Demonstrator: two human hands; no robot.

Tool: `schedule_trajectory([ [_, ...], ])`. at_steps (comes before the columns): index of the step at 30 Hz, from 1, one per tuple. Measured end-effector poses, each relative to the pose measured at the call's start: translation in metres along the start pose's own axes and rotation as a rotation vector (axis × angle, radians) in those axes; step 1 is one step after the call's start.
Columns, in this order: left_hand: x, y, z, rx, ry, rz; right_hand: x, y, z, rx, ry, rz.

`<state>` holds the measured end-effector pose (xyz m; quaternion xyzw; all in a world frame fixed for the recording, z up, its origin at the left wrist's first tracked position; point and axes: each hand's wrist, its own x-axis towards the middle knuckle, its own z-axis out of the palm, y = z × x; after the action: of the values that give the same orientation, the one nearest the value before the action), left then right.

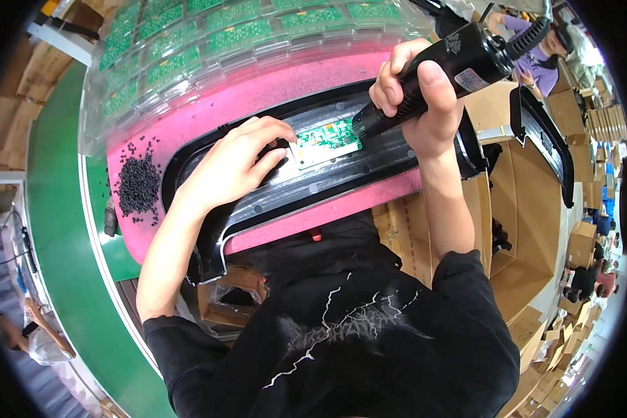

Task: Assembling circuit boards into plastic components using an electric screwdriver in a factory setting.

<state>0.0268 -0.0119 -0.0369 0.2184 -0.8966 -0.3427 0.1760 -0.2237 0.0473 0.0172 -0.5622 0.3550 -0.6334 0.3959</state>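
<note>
A long black plastic housing (258, 209) lies open side up, with a green circuit board (325, 144) inside it. My left hand (240, 157) reaches over the housing, its curled finger and thumb at the board's left end, and appears to steady it. In my right hand (425, 97) is a black electric screwdriver (446, 73), held at a slant. Its tip points down at the board's right end; the bit itself is too small to make out.
Under the housing is a pink mat (272, 90), with a pile of small black screws (138, 184) at its left. Clear trays (223, 42) of green boards stand behind. Cardboard boxes (529, 209) are to the right, with another black housing part (547, 143). Other people are farther off.
</note>
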Motion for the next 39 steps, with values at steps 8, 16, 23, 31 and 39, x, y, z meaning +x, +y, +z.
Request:
schedule_trajectory([
  [8, 0.002, 0.001, -0.001, -0.031, -0.019, -0.018, -0.008, -0.003, -0.010, 0.146, -0.008, -0.055],
  [16, 0.004, 0.002, -0.003, -0.031, -0.036, -0.028, -0.001, -0.002, -0.004, -0.020, -0.026, -0.039],
  [23, 0.004, -0.001, -0.002, -0.046, -0.025, -0.007, -0.004, -0.003, -0.010, 0.061, -0.015, -0.046],
  [31, 0.003, -0.002, -0.002, -0.031, -0.028, -0.004, -0.003, -0.003, -0.005, -0.026, -0.080, -0.028],
  [39, 0.004, 0.000, -0.003, -0.030, -0.035, -0.008, -0.003, -0.001, 0.002, -0.001, -0.082, -0.031],
])
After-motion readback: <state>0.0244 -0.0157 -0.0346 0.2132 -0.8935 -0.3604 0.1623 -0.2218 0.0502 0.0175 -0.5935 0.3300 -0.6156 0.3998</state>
